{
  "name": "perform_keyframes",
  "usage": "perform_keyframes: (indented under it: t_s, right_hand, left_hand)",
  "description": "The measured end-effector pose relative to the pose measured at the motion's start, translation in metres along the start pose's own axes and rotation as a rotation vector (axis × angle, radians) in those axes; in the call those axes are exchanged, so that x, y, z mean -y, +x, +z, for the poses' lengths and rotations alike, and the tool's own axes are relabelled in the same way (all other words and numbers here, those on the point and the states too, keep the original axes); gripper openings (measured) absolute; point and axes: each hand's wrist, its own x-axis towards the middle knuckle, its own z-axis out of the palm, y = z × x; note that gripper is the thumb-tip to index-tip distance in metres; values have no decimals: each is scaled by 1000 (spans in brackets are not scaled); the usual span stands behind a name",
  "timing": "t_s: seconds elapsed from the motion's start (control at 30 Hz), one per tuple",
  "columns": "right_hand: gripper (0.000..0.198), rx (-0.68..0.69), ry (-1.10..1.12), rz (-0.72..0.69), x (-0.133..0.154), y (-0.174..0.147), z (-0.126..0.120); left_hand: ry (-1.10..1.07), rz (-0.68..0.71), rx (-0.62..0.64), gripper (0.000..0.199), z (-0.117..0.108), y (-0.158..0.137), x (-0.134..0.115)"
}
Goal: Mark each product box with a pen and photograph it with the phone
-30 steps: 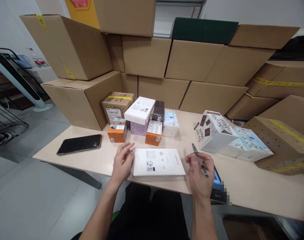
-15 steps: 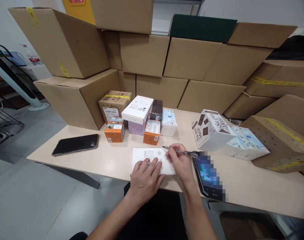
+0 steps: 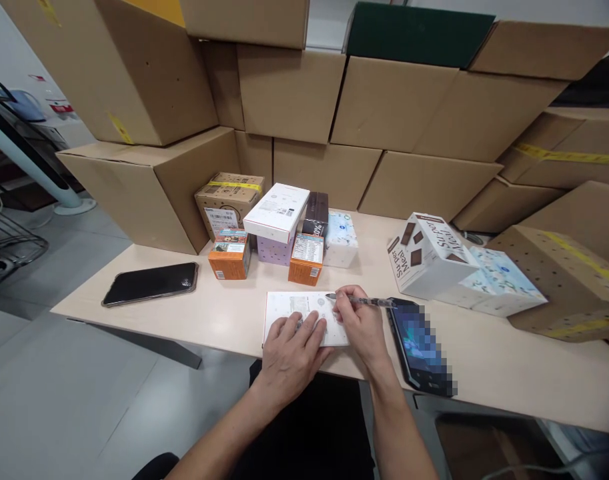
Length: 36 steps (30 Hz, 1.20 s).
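Note:
A flat white box (image 3: 283, 303) with grey print lies at the table's near edge. My left hand (image 3: 293, 350) rests on its top, fingers stretched out and lying flat. In my right hand (image 3: 360, 323) is a pen (image 3: 364, 301), pinched between thumb and fingers over the box's right end. The pen leans over with one end pointing left above the box; I cannot tell whether it touches the surface. Just right of my right hand lies a black handheld device (image 3: 415, 347) with a lit, partly blurred screen.
A dark phone (image 3: 151, 284) lies at left. Behind the white box stand orange boxes (image 3: 306, 262), a purple box (image 3: 274, 250) with another white box (image 3: 278, 210) on it, and a tissue pack (image 3: 341, 240). A Su-per Meal box (image 3: 427, 257) stands right. Cardboard cartons (image 3: 289, 93) wall the back.
My view has tilted down slightly, so the cartons sit higher in the picture. The pen in my right hand lies a little flatter. My left hand stays on the white box.

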Motion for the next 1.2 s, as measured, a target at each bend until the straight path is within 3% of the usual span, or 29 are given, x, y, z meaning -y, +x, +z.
perform_keyframes:
  t_s: [0.97,1.07,1.2]
  right_hand:
    - [27,10,-78,-44,-1,1,0]
    - [27,-30,-55,-35,-2,0,2]
    - [31,-191,37,-18,-3,-4,1]
  left_hand:
    - [7,-6,9,36,-1,-1,0]
    - [7,-6,13,36,0,-2,0]
    - [-1,-7,23,36,0,-1,0]
